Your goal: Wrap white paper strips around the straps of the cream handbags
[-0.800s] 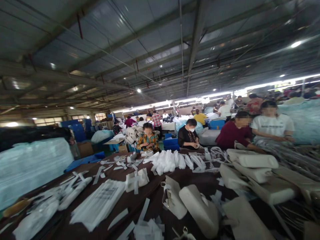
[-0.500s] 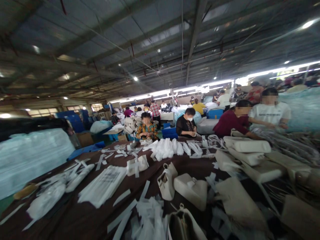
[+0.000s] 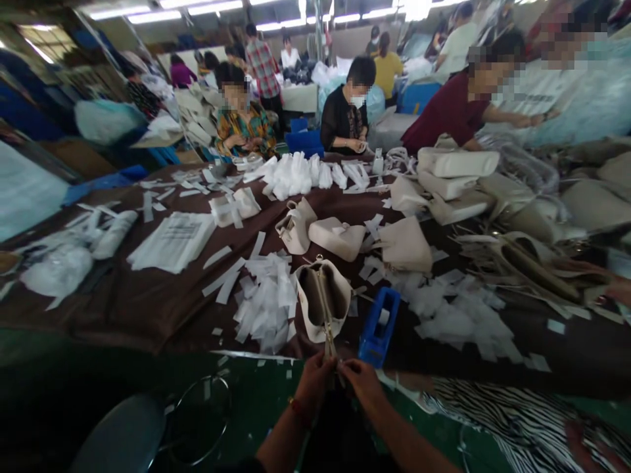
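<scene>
The tan strap (image 3: pixel 327 322) of the cream handbag (image 3: pixel 311 295) is pinched by the left hand (image 3: pixel 314 384) and right hand (image 3: pixel 359 384), both nearly closed; a sideways tug could knock the bag against the blue tape dispenser (image 3: pixel 379 326).

You have a bag (image 3: pixel 320 299) on the table (image 3: pixel 123 315). A tape holder (image 3: pixel 378 326) is right of it, and scraps (image 3: pixel 263 303) are left of it

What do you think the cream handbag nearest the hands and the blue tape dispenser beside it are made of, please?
The cream handbag looks like smooth, matt leather or faux leather, judging by its even surface and soft folds; the picture cannot settle which. The blue tape dispenser looks like moulded plastic, with a saturated, uniform colour and crisp, rigid edges.
</scene>
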Demonstrator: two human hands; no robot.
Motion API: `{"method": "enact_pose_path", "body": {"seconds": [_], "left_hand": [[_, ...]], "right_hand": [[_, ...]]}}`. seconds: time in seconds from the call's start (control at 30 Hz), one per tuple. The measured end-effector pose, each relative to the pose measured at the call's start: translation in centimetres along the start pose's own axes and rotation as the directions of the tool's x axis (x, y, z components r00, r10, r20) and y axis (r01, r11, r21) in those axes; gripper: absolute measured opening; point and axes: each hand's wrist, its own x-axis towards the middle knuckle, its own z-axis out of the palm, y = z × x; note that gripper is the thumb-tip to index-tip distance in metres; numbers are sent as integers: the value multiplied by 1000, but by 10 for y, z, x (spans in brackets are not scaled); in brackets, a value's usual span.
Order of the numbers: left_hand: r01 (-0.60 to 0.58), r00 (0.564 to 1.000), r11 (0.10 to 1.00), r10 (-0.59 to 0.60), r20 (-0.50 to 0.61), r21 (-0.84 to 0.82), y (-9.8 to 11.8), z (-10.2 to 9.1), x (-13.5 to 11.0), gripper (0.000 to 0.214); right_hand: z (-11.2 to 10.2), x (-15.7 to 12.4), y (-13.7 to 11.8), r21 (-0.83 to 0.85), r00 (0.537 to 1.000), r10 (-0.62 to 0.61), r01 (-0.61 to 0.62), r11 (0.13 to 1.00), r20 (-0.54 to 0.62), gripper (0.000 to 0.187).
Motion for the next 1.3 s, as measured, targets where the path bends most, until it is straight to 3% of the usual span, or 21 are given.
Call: {"method": "enact_pose_path", "body": {"seconds": [0.2,0.33,0.4,0.6,0.77,0.9,1.07,1.3], "left_hand": [[47,998,995,-43,47,-91,5,3,-13,34],[103,994,982,-94,60,-160,9,6,-18,31],[121,991,977,-110,72,-178,10,7,-19,30],[154,979,976,-129,161,-154,16,-4,-25,30],[88,996,982,-89,0,-166,10,-17,-21,36],[-35,991,976,6,-135,-213,0,-5,-14,39],[-149,962,964,90,-257,-222,-9,12,-13,37],[-172,936,968,103,-336,-181,-15,17,-14,37]], "right_hand": [[1,-5,-7,-112,978,-173,161,981,-115,17],[-5,-3,-19,-270,943,-320,332,904,87,11],[-9,-1,-24,-293,943,-286,326,899,173,14],[-21,5,-27,-275,973,-64,125,953,221,12],[-27,0,-24,-193,944,38,28,981,329,21],[-21,-6,-20,-138,943,11,37,990,334,23],[-13,-9,-15,-95,975,48,-28,995,215,27],[1,-8,-5,-75,1000,-5,7,997,26,22]]}}
